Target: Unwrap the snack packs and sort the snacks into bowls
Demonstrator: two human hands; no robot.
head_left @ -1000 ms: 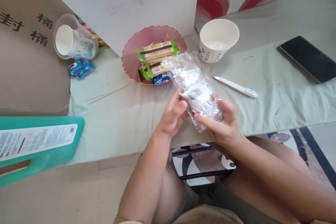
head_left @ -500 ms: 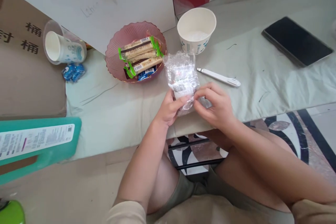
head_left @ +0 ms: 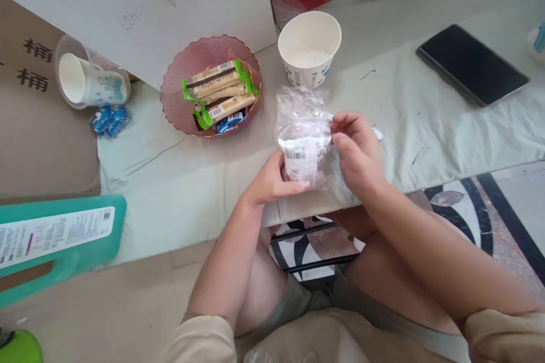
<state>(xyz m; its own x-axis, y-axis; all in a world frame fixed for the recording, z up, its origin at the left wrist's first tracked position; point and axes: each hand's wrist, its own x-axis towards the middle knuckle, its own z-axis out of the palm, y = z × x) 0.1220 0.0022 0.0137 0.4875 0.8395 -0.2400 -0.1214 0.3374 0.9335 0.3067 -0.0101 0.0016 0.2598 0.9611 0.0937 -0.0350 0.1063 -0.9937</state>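
Note:
In front of me, near the table's front edge, is a small package [head_left: 301, 161] with a white barcode label, inside clear crinkled plastic wrap [head_left: 298, 105]. My left hand [head_left: 270, 181] grips it from the left, thumb across its lower front. At its right side, my right hand [head_left: 357, 150] pinches the wrap's edge between thumb and fingertips. What the package contains is hard to make out. Behind my right hand lies a slim white tool [head_left: 377, 134], mostly hidden, only its rounded end clearly showing. A white paper bowl [head_left: 313, 71] stands just beyond the wrap.
A pink scalloped bowl [head_left: 174, 88] of wrapped snack bars [head_left: 219, 82] stands left of the package. Farther left are paper cups [head_left: 96, 80] and blue wrapped sweets [head_left: 109, 120]. A black phone [head_left: 472, 63] lies at right. Boxes [head_left: 204, 0] line the back.
My right hand has moved up along the wrap's right edge and now covers much of the white tool. The package is turned, with more of its label showing. The view has shifted slightly.

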